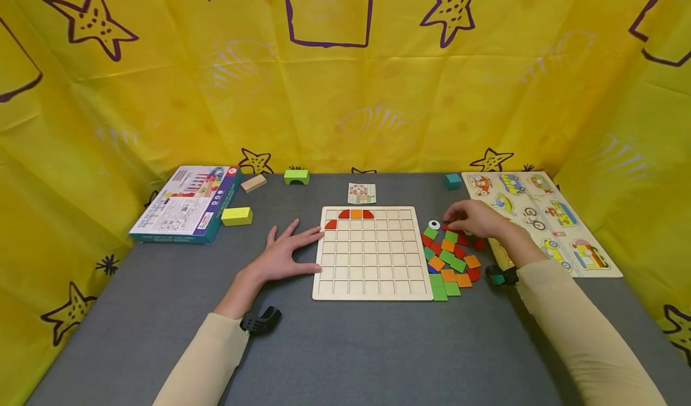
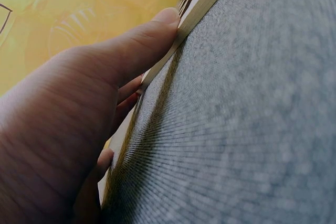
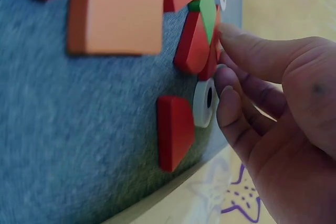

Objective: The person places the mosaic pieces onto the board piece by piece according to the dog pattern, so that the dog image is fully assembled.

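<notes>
A pale wooden grid board (image 1: 372,256) lies on the table, with several red and orange tiles (image 1: 356,214) set in its top rows. My left hand (image 1: 283,255) has its fingers spread, and the thumb (image 2: 167,16) and fingertips touch the board's left edge. Right of the board lies a loose pile of green, orange and red tiles (image 1: 448,259). At the pile's far end, my right hand (image 1: 472,219) has curled fingers, thumb and forefinger pinching a red tile (image 3: 214,51) that they partly hide. Close by is a round white eye piece (image 1: 434,224).
A picture card (image 1: 361,194) lies behind the board. A flat picture puzzle (image 1: 540,220) sits under the right forearm's far side. At left are a box (image 1: 186,205), a yellow block (image 1: 237,216), a wooden block (image 1: 254,183) and a green arch (image 1: 296,177). A teal cube (image 1: 453,182) stands behind.
</notes>
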Tool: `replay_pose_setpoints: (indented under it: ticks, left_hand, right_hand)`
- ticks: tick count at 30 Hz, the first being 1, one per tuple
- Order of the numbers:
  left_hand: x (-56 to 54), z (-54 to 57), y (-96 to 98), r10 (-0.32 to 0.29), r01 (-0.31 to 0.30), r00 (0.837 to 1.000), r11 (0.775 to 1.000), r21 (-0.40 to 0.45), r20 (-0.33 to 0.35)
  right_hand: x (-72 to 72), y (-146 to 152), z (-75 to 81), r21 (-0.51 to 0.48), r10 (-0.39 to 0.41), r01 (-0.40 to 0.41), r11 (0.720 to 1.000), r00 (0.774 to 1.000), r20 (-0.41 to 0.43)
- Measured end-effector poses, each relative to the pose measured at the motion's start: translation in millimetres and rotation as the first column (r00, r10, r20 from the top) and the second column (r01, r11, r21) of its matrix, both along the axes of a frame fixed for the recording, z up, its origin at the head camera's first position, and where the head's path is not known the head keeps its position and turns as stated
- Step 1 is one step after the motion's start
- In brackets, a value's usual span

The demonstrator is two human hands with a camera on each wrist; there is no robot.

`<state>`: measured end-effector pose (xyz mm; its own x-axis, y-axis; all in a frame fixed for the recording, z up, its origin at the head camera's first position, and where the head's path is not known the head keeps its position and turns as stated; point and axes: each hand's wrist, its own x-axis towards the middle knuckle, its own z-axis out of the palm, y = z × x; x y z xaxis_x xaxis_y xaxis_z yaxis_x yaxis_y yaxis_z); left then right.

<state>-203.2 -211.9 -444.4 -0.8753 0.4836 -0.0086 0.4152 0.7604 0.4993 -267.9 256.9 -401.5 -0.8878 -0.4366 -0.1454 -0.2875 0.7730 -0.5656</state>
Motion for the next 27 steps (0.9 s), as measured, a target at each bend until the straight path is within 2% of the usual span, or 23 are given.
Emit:
replay_pose_setpoints:
  ticks: [11, 21, 27]
  left_hand:
    - [0.4, 1.4, 0.9, -0.003, 0.003, 1.0, 1.0, 0.002, 0.001]
    - [0.1, 1.1, -0.5, -0.003, 0.003, 1.0, 1.0, 0.004, 0.001]
    - [1.1, 2.2, 1.4, -0.005, 0.005, 1.0, 1.0, 0.004, 0.002]
  right_hand:
    - [1.8, 3.7, 0.3, -0.024, -0.002, 0.002, 1.0, 1.0, 0.001]
    - [8.1, -15.8, 1.3, -0.055, 0.084, -0.088, 0.995, 0.994, -0.074]
    - [11.2, -25.4, -2.4, -0.057, 0.154, -0.164, 0.985, 0.977, -0.149]
